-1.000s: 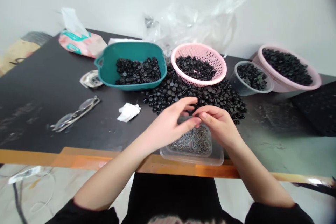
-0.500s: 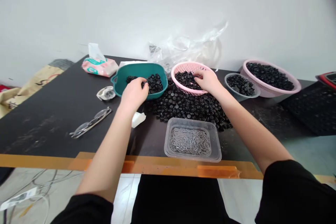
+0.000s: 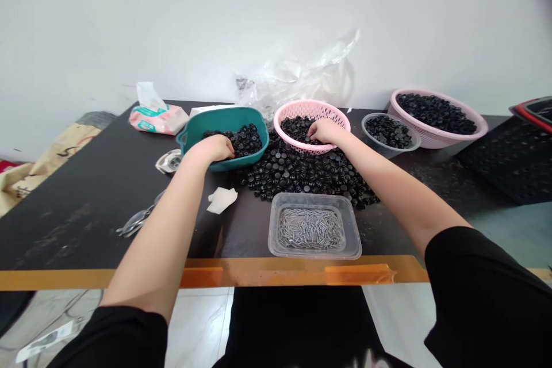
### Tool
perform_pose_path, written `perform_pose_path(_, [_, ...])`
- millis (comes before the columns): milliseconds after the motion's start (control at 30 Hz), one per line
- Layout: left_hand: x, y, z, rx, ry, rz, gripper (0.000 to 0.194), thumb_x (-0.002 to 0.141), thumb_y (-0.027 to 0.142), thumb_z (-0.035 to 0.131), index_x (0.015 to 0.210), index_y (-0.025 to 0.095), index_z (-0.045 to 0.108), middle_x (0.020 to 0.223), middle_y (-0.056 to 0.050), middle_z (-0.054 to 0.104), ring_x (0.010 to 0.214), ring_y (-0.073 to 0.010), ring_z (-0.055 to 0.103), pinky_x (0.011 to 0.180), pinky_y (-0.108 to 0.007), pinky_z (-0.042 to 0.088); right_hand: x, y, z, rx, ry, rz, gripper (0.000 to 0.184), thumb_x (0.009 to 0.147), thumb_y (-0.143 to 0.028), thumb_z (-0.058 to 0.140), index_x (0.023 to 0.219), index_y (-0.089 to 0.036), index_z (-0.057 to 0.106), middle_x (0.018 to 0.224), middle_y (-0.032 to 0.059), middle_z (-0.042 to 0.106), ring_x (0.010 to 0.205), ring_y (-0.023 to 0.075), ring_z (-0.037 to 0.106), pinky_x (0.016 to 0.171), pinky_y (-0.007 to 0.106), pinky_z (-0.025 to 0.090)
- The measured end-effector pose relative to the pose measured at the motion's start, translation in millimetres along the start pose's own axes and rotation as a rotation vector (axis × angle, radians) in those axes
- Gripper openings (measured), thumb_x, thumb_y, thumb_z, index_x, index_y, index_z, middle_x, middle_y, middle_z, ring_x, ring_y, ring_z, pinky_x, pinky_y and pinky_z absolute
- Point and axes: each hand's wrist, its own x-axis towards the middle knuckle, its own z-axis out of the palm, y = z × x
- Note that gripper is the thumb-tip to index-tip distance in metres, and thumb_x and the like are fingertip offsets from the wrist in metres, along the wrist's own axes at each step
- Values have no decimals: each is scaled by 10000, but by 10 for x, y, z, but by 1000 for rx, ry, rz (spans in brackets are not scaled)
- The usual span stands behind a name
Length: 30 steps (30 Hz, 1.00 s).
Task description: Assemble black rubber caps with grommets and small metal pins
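My left hand (image 3: pixel 211 149) is down in a teal plastic basket (image 3: pixel 224 117), its fingers curled among the small black round caps (image 3: pixel 241 141) there. My right hand (image 3: pixel 328 131) rests in the black caps inside a pink mesh basket (image 3: pixel 310 104), and its fingertips are hidden among them. A large heap of loose black caps (image 3: pixel 297 175) lies on the table in front of both baskets. Nearer me, below both hands, stands a clear plastic tray (image 3: pixel 314 196) holding grey metal screws (image 3: pixel 310 229).
A clear bowl (image 3: pixel 414 141) and a large pink basket (image 3: pixel 483 126) hold more black caps at the right. A tissue pack (image 3: pixel 157 121), tape roll (image 3: pixel 169 161), paper scrap (image 3: pixel 222 200) and glasses (image 3: pixel 133 223) lie left on the black table (image 3: pixel 77 230), with its orange-taped front edge.
One second ago both hands were together above the tray. They have since reached forward, the left into the teal basket and the right into the pink one, and the view has tilted up.
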Motion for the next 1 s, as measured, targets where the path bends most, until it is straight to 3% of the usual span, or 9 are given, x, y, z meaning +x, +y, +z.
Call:
perform_pose_path(167, [-59,10,19,-95,183,0,253,976,390,667,1060,153,696,1113,-72,707,1062,-226,677,973,-436,556,-81,45,-68,75,57,-50,237,1018,-332,639,1158,-147,686,1171,87,700,1037,211,690,933,420,588])
perform_pose_path(267, [-203,98,57,-205,345,31,210,946,354,668,1003,155,699,1086,-97,728,1080,-274,677,991,-459,531,-151,93,-51,150,105,-72,230,1023,-345,630,1099,-140,699,1102,76,716,1000,201,696,924,411,585])
perform_pose_path(400, [-535,369,168,-443,480,224,169,904,299,624,1014,179,671,1085,-100,743,1034,-268,690,942,-388,536,-244,124,-6,263,175,-96,159,1002,-234,624,1013,-116,729,966,79,734,925,206,693,924,408,559])
perform_pose_path(533, [-878,686,353,-664,367,491,182,890,338,646,999,192,652,978,-57,739,913,-196,694,870,-332,558,-446,41,-12,408,304,-163,190,970,-139,543,1016,-104,724,1004,112,728,963,231,667,949,370,508])
perform_pose_path(600, [-1014,792,459,-740,273,587,193,892,355,652,999,194,654,963,-46,730,875,-178,687,828,-314,560,-666,-30,-8,495,332,-206,224,961,-117,470,1041,-136,678,957,87,709,912,208,657,868,333,519])
perform_pose_path(700, [-1163,870,616,-803,154,651,191,906,360,643,995,192,664,901,-27,695,767,-148,633,706,-280,522,-1134,-128,72,631,230,-299,269,947,-95,338,939,-194,588,687,5,590,641,155,573,633,285,483])
perform_pose_path(767, [-1232,888,710,-819,102,651,176,926,359,629,957,192,674,842,-12,657,723,-137,580,659,-271,475,-1453,-171,198,649,109,-430,237,969,-148,384,815,-207,554,648,-12,542,594,140,518,583,272,443])
perform_pose_path(900, [-1319,917,855,-844,1,637,165,955,341,612,913,194,673,763,12,591,682,-128,518,616,-263,418,-1879,-190,627,257,-55,-562,336,1010,-295,554,695,-186,600,754,44,647,670,176,595,618,306,454])
perform_pose_path(1000, [-1361,956,920,-859,-128,674,109,941,290,629,936,202,694,753,21,597,681,-126,540,615,-252,440,-2002,-176,951,172,-63,-547,189,999,-156,543,947,-140,724,956,127,736,788,241,688,674,343,498])
